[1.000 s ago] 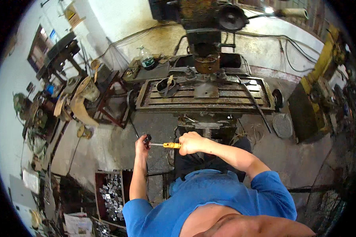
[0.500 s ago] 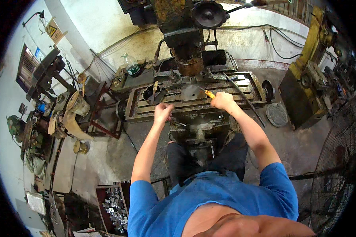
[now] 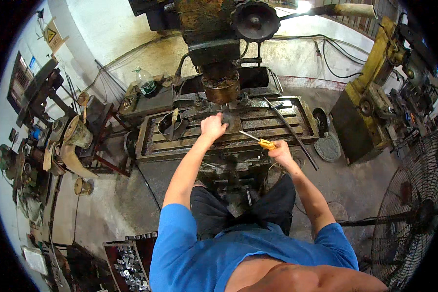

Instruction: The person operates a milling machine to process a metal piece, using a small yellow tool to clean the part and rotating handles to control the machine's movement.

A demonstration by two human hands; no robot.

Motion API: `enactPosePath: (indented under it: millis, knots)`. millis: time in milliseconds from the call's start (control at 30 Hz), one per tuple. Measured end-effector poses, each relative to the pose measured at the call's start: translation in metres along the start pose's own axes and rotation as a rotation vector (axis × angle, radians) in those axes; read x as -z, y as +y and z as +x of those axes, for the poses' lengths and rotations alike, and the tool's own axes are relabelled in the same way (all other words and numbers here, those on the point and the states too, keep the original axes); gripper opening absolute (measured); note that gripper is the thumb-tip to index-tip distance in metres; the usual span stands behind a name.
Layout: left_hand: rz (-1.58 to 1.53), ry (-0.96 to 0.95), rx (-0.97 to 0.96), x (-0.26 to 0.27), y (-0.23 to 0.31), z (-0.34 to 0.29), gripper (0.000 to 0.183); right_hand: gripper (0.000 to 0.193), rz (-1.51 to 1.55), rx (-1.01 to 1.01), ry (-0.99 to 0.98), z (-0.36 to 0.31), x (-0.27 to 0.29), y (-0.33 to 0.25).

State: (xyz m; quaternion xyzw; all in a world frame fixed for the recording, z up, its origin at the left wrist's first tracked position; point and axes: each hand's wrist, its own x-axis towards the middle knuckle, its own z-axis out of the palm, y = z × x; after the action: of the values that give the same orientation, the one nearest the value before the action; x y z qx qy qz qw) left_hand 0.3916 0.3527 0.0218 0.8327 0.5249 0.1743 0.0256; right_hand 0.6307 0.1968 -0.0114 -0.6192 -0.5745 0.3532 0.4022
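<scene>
A screwdriver [image 3: 266,143] with a yellow handle is gripped in my right hand [image 3: 281,153], in front of the slotted machine table [image 3: 153,146]. Its metal shaft points up and left, toward the middle of the table. Just below the machine's spindle head [image 3: 221,88], my left hand [image 3: 213,127] reaches over the table with its fingers curled together. Whatever those fingers hold, if anything, is hidden. Left of this hand, a dark round pan [image 3: 166,130] sits on the table with a brush [image 3: 174,118] in it.
A long metal bar [image 3: 297,138] leans across the table's right part and sticks out past its front edge. A large caged fan [image 3: 409,214] stands at the right. At lower left is a bin of small metal parts [image 3: 129,265]. A plastic bottle [image 3: 146,82] stands behind left.
My left hand has moved forward and right, in under the spindle. My right hand has drawn the screwdriver back toward me, away from the table's middle. The whole view has shifted slightly.
</scene>
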Motion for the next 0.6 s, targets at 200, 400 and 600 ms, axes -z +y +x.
enactPosePath:
  millis: [200,400,600]
  knots:
    - [-0.072,-0.037,-0.059,0.003,-0.01,-0.003,0.024,0.036,-0.324,-0.283,0.128,-0.006,-0.024,0.024]
    - [-0.088,0.033,-0.079,-0.015,-0.01,0.016,0.023,0.042,-0.288,-0.128,0.094,-0.03,-0.01,0.008]
    - [-0.095,0.13,-0.082,-0.026,0.003,0.029,0.025,0.038,-0.218,-0.053,0.053,-0.04,0.018,-0.023]
